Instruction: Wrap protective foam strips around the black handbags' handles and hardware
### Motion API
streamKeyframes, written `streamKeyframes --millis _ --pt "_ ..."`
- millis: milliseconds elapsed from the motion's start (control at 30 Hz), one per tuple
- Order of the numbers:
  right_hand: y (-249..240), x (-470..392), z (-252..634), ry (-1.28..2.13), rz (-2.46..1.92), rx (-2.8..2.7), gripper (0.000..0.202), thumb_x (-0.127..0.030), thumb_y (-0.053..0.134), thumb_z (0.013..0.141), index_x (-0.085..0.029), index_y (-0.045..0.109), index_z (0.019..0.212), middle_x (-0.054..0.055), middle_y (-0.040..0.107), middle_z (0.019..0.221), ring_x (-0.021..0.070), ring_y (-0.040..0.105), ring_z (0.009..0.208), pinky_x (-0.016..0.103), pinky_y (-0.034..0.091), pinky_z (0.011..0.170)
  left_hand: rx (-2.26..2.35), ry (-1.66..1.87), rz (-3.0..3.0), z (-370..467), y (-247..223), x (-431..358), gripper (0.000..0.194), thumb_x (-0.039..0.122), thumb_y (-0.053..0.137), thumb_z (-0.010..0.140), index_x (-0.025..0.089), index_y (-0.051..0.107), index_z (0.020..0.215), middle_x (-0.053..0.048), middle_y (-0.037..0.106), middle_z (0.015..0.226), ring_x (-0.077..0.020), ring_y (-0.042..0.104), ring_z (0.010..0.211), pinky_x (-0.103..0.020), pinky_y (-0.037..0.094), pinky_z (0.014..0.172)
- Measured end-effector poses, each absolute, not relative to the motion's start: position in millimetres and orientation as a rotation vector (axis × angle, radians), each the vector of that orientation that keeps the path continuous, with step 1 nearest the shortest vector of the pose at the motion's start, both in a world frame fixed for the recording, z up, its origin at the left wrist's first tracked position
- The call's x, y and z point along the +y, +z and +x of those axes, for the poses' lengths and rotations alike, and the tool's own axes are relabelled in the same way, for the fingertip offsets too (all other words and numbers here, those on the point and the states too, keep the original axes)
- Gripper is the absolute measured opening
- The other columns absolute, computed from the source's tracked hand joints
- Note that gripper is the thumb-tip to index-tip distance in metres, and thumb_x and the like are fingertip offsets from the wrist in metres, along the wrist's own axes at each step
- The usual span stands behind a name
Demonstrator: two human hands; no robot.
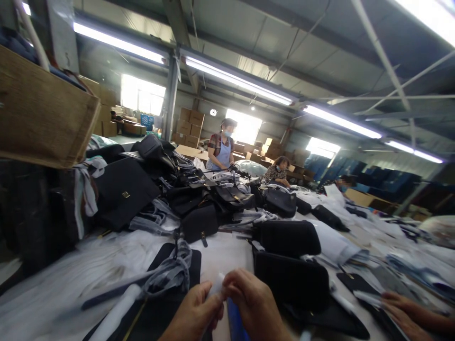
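Note:
My left hand (201,310) and my right hand (254,300) meet low in the middle of the view. Both are closed, pinching a small piece of white wrapping material (216,284) between the fingertips; its exact kind is blurred. Left of my hands lies a black bag (195,267). A strap in clear, greyish wrapping (170,272) is bunched over it. Beside it a white-wrapped roll-like strap (119,310) slants toward me. Just right of my right hand rest black bag pieces (291,279). Something blue (236,322) shows below my hands.
A heap of black bags (199,199) covers the far table. White wrapping sheets (103,270) spread at left. A brown box (46,109) juts in at upper left. At right, another person's hands (408,308) work on a black piece. A co-worker in an apron (223,151) stands beyond the heap.

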State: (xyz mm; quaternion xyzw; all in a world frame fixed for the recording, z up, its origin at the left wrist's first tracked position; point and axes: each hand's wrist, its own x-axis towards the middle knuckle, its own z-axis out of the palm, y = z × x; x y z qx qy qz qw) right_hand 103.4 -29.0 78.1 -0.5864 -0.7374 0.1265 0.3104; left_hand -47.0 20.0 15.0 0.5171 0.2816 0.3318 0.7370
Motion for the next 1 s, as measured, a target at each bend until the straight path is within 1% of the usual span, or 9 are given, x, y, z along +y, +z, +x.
streamKeyframes --millis 67,133,267,400,533,633,767,900,1000 --pt "80 -28 103 0.401 -1.587 -1.890 0.018 -0.015 0.054 0.087 -0.025 0.058 0.101 -0.001 0.067 0.079 0.0163 0.062 0.074 0.024 0.042 0.069 0.606 0.737 1.149 -48 15 20 0.047 0.060 0.068 0.074 0.014 0.059 0.078 0.001 0.053 0.058 -0.0096 0.042 0.048 -0.023 0.026 0.046" --pt "83 -26 103 0.491 -1.617 -1.831 0.025 -0.012 0.057 0.082 -0.025 0.056 0.104 -0.003 0.067 0.077 0.0156 0.062 0.072 0.024 0.042 0.068 0.606 0.740 1.182 -49 15 19 0.048 0.060 0.068 0.073 0.014 0.058 0.078 0.000 0.054 0.060 -0.0098 0.043 0.048 -0.023 0.027 0.046" --pt "87 -24 105 0.783 -1.593 -1.637 0.023 -0.011 0.060 0.077 -0.022 0.056 0.096 -0.004 0.063 0.069 0.0145 0.060 0.067 0.022 0.042 0.063 0.607 0.752 1.218 -50 15 16 0.049 0.062 0.067 0.073 0.014 0.058 0.078 0.000 0.054 0.060 -0.0093 0.043 0.047 -0.023 0.027 0.047" --pt "83 -23 108 0.969 -1.479 -1.528 0.015 -0.013 0.061 0.078 -0.019 0.060 0.092 -0.004 0.062 0.068 0.0136 0.058 0.066 0.021 0.041 0.061 0.582 0.776 1.164 -51 17 15 0.049 0.060 0.068 0.073 0.012 0.062 0.080 -0.001 0.056 0.061 -0.0096 0.044 0.048 -0.023 0.028 0.048" --pt "74 -22 108 0.970 -1.408 -1.501 0.007 -0.020 0.063 0.082 -0.019 0.062 0.088 -0.004 0.060 0.067 0.0130 0.055 0.065 0.022 0.040 0.060 0.519 0.725 1.025 -54 23 15 0.045 0.055 0.071 0.074 0.012 0.063 0.083 0.000 0.053 0.061 -0.0074 0.040 0.048 -0.021 0.026 0.047" --pt "66 -17 105 0.970 -1.319 -1.484 0.008 -0.024 0.064 0.083 -0.019 0.061 0.089 -0.003 0.060 0.071 0.0131 0.054 0.066 0.022 0.041 0.061 0.456 0.677 0.850 -58 29 13 0.039 0.050 0.071 0.077 0.013 0.061 0.085 0.002 0.049 0.061 -0.0054 0.037 0.046 -0.019 0.024 0.045" --pt "58 -10 103 0.932 -1.228 -1.494 0.009 -0.027 0.065 0.083 -0.019 0.061 0.085 -0.001 0.062 0.076 0.0147 0.057 0.072 0.024 0.043 0.066 0.409 0.610 0.619 -64 33 12 0.028 0.039 0.070 0.082 0.013 0.059 0.084 0.003 0.046 0.060 -0.0052 0.039 0.047 -0.018 0.029 0.047" --pt "55 -6 101 0.884 -1.231 -1.529 0.015 -0.033 0.065 0.083 -0.019 0.061 0.086 0.000 0.062 0.078 0.0151 0.056 0.072 0.024 0.043 0.065 0.311 0.556 0.425 -68 32 15 0.020 0.032 0.066 0.086 0.014 0.059 0.093 0.004 0.047 0.061 -0.0046 0.040 0.047 -0.016 0.028 0.048" --pt "55 -6 101 0.776 -1.243 -1.603 0.012 -0.032 0.062 0.086 -0.020 0.060 0.086 0.000 0.062 0.079 0.0153 0.056 0.073 0.024 0.043 0.068 0.220 0.505 0.277 -69 31 17 0.018 0.027 0.062 0.088 0.012 0.058 0.096 0.005 0.043 0.060 -0.0045 0.040 0.046 -0.016 0.027 0.048"
